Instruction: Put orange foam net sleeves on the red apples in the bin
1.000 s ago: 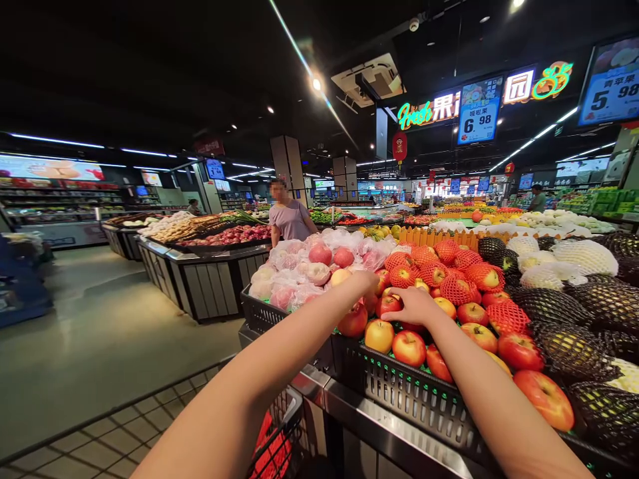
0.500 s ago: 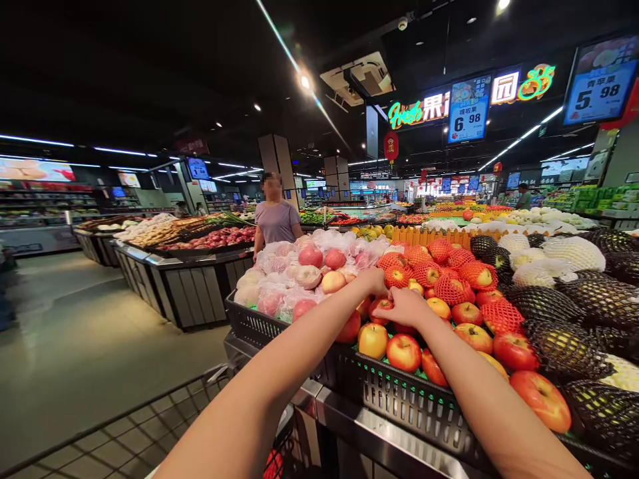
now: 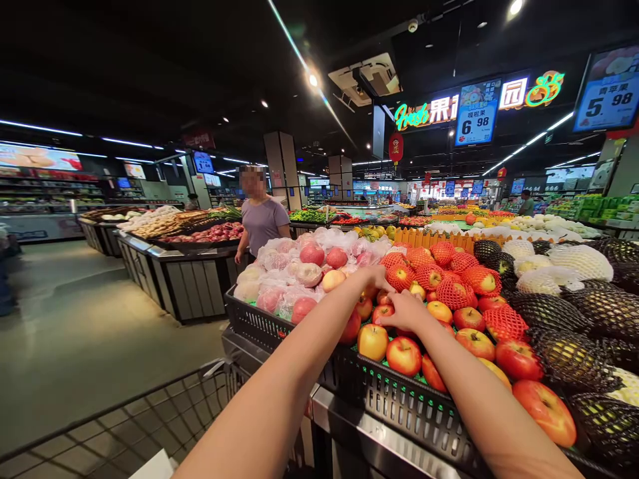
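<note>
A black slatted crate [image 3: 394, 389] holds loose red and yellow apples [image 3: 403, 356]. Over its middle my left hand [image 3: 375, 279] reaches in from the left, palm down, with its visible fingers stretched to the right among the apples. Close beside it, my right hand [image 3: 405, 310] has thumb and fingers around a small red apple [image 3: 383, 313], which still lies among the others. The fingertips of both hands nearly meet and are partly hidden. Behind them sit apples in red foam nets [image 3: 454, 293].
Plastic-wrapped fruit [image 3: 304, 273] fills the crate's left part; fruit in black nets [image 3: 559, 332] lies at right. A wire shopping cart [image 3: 124, 416] stands at lower left. Another person [image 3: 262, 219] is beyond the stand, near a vegetable stand [image 3: 184, 273]. A price sign [image 3: 478, 113] hangs above.
My hands stay over the same apples; their fingers have spread a little apart. The other person has shifted left. The view has turned slightly left.
</note>
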The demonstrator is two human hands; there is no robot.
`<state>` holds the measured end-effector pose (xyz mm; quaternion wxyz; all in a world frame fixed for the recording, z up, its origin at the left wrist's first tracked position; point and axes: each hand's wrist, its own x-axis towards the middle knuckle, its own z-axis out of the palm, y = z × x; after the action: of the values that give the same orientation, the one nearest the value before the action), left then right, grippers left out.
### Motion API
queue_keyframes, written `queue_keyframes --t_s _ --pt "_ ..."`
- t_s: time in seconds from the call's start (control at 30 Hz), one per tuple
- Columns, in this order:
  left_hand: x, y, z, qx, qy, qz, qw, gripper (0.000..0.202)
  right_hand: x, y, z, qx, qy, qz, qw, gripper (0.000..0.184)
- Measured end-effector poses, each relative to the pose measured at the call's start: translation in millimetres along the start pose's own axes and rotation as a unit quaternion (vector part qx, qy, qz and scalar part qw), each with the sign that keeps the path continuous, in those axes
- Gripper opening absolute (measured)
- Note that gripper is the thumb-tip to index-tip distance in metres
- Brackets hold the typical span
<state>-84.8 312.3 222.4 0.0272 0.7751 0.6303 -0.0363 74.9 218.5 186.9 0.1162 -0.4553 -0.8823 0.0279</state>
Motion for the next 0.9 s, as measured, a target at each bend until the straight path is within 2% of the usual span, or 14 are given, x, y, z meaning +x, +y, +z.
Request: queue_keyframes --t_s 0.1,0.23,0.37,0.53,0.6,0.67,0.73,0.8,0.87,0.9 --pt "1 1 1.3 -0.004 0.001 -0.001 1.0 0.06 0 1 1 -0.008 0.002 -0.018 1.0 0.045" --pt "-3 7 1.5 0.0 0.019 -0.007 1.0 0.061 -1 3 -1 -0.034 0.027 -0.016 0.999 0.056" --pt "-11 4 2.2 -0.009 0.041 0.008 0.999 0.064 -1 5 -2 -0.051 -0.007 -0.02 0.998 0.045" --pt "-15 -2 3.7 -0.017 0.017 0.038 0.999 0.057 -2 3 -6 -0.049 -0.042 -0.034 0.997 0.047" --pt "-15 -1 5.6 -0.014 -0.001 0.043 0.999 0.055 -4 3 -12 -0.038 -0.045 -0.031 0.998 0.042" --pt "-17 3 7.9 -0.009 -0.013 0.044 0.999 0.053 -8 7 -21 -0.03 -0.006 -0.006 1.0 0.042" --pt "-19 7 9.8 -0.001 -0.016 0.045 0.999 0.053 -13 14 -31 -0.032 0.071 0.047 0.996 0.048" --pt "-22 12 10.8 0.009 -0.013 0.044 0.999 0.053 -18 25 -39 -0.038 0.153 0.118 0.98 0.043" --pt "-25 17 10.8 0.017 -0.004 0.037 0.999 0.054 -22 36 -43 -0.039 0.193 0.172 0.965 0.033" --pt "-26 19 10.5 0.02 0.0 0.032 0.999 0.054 -23 41 -44 -0.038 0.193 0.187 0.963 0.03"
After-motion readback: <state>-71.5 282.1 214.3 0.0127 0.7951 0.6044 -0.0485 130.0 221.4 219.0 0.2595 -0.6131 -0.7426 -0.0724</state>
